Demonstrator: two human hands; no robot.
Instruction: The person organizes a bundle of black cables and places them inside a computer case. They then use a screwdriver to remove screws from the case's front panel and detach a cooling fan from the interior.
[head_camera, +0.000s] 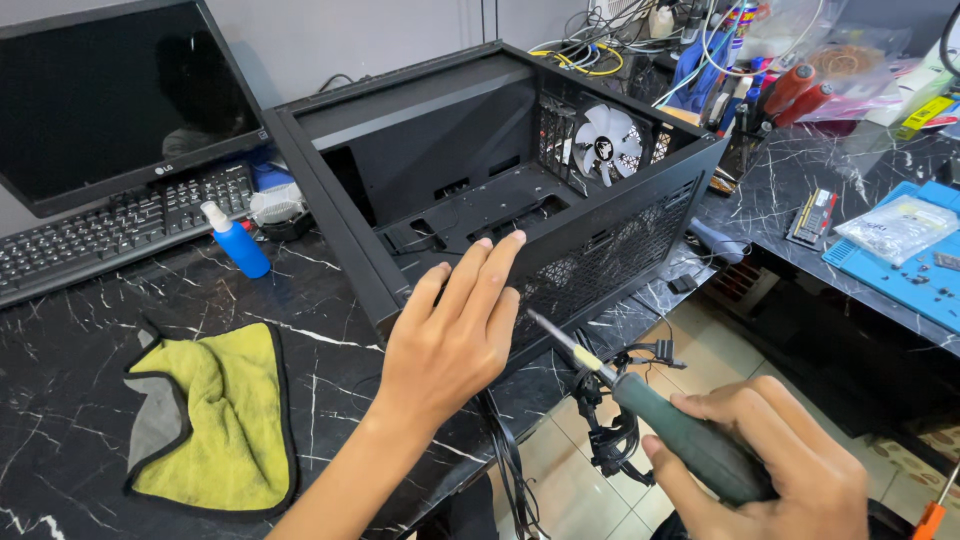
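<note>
L hand (455, 335) lies flat, fingers straight and together, pressed on the near top edge of the black PC case (500, 190); it holds nothing, just steadies. R hand (770, 460) is closed round the green handle of a screwdriver (640, 395), shaft aimed up-left at the case's mesh side panel, tip just short of it, near the L fingertips.

Step in hand, by my read: working a screw on the near side of the case, w/ the tip not yet seated. Next move needs the tip lined up square on the screw head while the L hand keeps the case from shifting; the screw itself can't be made out.

Case lies on its side on the black marble-look table (60, 400), open face up, no board inside, white rear fan (607, 142) fitted, black cables (610, 420) hanging off the table edge below. Yellow cloth (225, 420) & blue spray bottle (237, 243) sit well to the left.
</note>
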